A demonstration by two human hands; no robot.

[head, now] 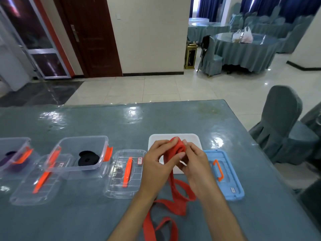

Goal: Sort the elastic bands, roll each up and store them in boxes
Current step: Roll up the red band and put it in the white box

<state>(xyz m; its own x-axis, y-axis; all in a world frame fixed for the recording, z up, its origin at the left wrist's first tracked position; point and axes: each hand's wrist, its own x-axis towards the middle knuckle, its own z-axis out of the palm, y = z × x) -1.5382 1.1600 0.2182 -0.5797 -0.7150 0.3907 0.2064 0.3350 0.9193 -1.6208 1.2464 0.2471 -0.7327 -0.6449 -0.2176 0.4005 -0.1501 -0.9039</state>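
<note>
A red elastic band (175, 204) is partly rolled up at its top end, and its loose tail hangs down onto the table and trails toward me. My left hand (159, 162) and my right hand (192, 160) both pinch the rolled part, held just above a white box (191, 138). A rolled black band (87, 158) lies in a clear box (102, 145) to the left. A purple band (8, 159) sits in another clear box (19, 145) at the far left edge.
Two clear lids with orange handles (126, 173) (34, 185) lie in front of the clear boxes. A blue lid (225, 174) with an orange handle lies right of the white box. A covered chair (284, 126) stands at the table's right side.
</note>
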